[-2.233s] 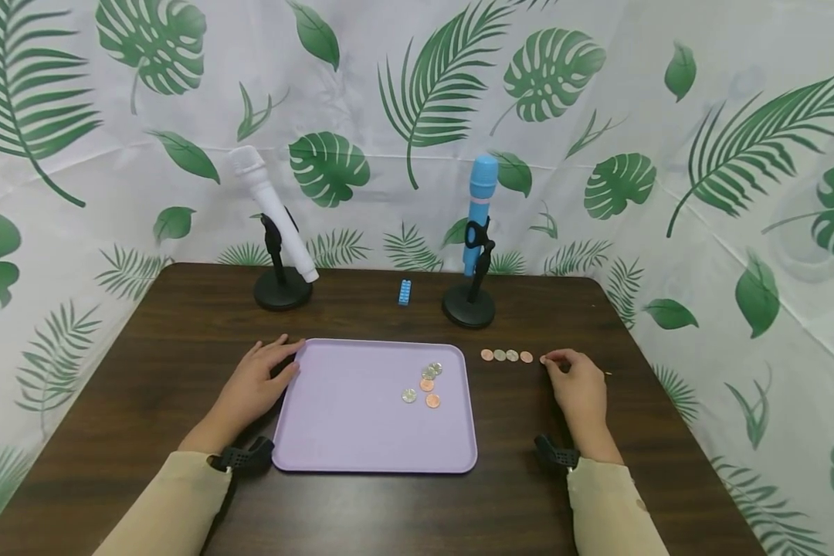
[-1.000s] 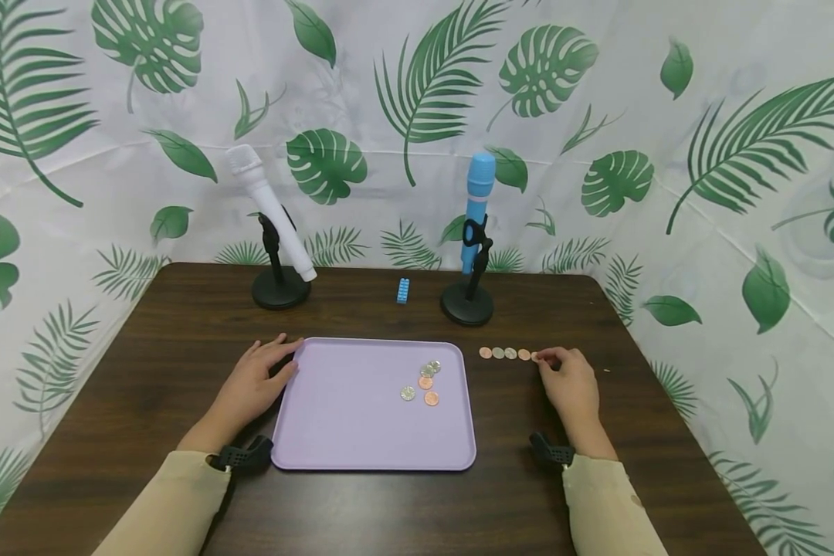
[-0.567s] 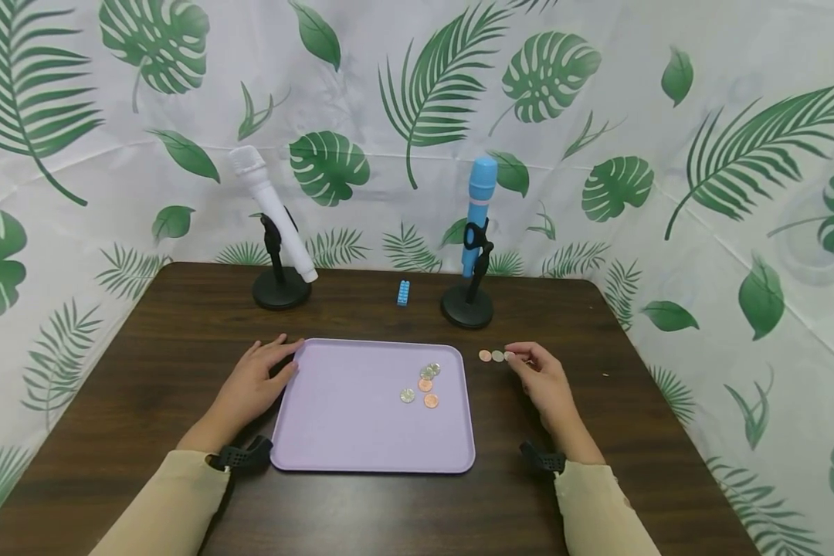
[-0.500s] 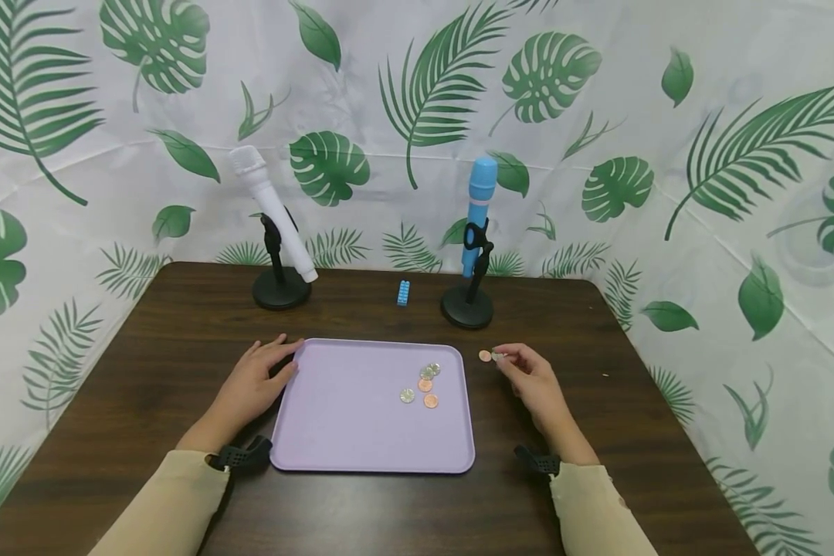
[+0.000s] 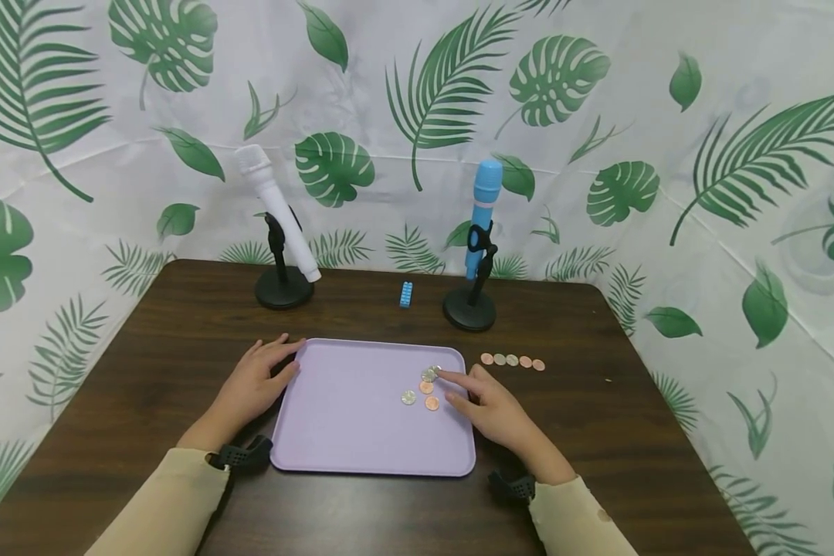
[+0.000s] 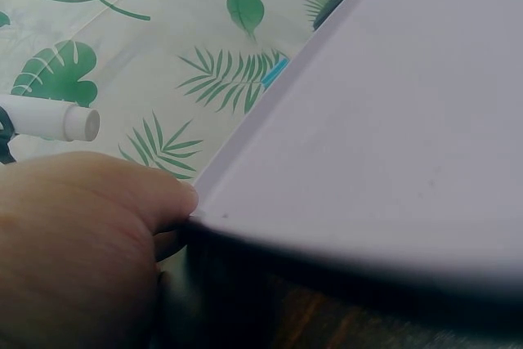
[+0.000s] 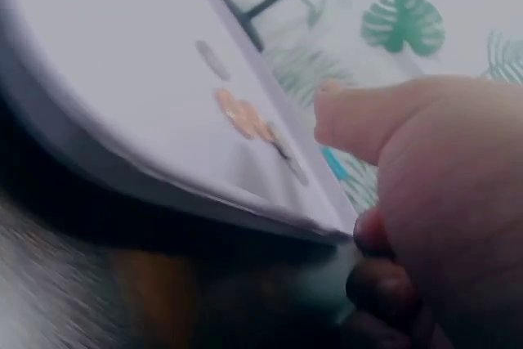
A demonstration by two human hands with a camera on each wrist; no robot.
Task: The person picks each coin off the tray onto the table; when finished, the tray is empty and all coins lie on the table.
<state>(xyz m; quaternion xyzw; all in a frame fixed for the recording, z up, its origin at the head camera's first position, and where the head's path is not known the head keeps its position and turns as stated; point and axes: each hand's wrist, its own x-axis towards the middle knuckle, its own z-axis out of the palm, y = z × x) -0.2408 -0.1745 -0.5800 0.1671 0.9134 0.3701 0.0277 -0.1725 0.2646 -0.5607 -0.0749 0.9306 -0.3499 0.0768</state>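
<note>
A lilac tray [image 5: 347, 425] lies on the dark wood table. Several silver and copper coins are in its right half, among them a copper coin [image 5: 432, 403] and a silver coin [image 5: 408, 398]. My right hand [image 5: 489, 405] reaches over the tray's right rim, its index fingertip right at the silver coins [image 5: 428, 375] near the far right corner. Thumb and index finger stand apart, with nothing seen between them. My left hand [image 5: 253, 386] rests at the tray's far left corner, fingertips touching the rim [image 6: 214, 181]. Right of the tray, several coins [image 5: 512, 361] form a row.
Behind the tray, a white microphone [image 5: 278, 208] leans in a black stand [image 5: 283, 289] on the left. A blue microphone [image 5: 485, 189] is held in another stand [image 5: 469, 309] on the right. Between them lies a small blue block [image 5: 406, 294]. A leaf-print cloth [image 5: 417, 116] hangs behind the table.
My right hand has set a copper coin at the right end of the row, let go, and moved left over the tray. My left hand has stayed at the tray's corner.
</note>
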